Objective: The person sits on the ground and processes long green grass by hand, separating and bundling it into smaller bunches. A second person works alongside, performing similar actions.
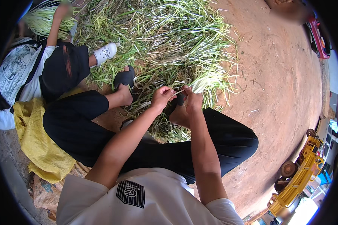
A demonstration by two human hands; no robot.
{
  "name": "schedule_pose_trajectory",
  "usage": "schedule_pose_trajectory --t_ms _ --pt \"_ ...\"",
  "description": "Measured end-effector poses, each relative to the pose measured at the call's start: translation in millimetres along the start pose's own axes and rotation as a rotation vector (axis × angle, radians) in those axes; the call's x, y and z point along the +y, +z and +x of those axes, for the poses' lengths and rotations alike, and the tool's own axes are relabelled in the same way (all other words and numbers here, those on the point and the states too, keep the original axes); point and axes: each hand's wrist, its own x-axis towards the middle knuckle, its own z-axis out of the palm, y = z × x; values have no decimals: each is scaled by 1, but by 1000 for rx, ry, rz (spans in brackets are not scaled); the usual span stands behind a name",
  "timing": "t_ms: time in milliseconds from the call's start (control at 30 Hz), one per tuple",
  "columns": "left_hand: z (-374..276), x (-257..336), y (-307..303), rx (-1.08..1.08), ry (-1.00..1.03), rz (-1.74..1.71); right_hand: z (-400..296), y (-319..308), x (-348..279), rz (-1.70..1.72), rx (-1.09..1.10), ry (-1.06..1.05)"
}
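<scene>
In front of my knees, my right hand [194, 99] grips a bundle of pale green and white grass-like stalks [203, 84], whose loose ends fan out to the upper right. My left hand [161, 98] is just to its left and pinches the end of a thin pale strand [179, 92]. That strand runs taut between both hands. A thick heap of cut green and straw-coloured stalks [163, 36] lies beyond my hands and around my feet. Part of the bundle is hidden by my right fingers.
A co-worker sits at my left, with a hand [62, 11] at another stalk bundle [42, 19] and one foot in a white clog [105, 53]. A yellow woven sack [42, 143] lies beside my left leg. Reddish bare ground [276, 84] stretches right, towards a yellow truck [298, 174] and a red vehicle [318, 38].
</scene>
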Motion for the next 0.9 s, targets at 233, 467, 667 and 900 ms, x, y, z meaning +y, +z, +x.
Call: schedule_pose_trajectory --t_ms 233,467,667,900 --pt "-1 11 2 27 65 -130 -2 1 -2 67 34 -81" --pt "-7 19 31 -82 138 -93 -22 4 0 113 -145 -7" --pt "-13 -14 -71 -88 429 1120 -9 -46 -79 506 58 -293" --pt "-20 -5 -161 51 -93 1730 -37 -68 -135 552 -3 -495"
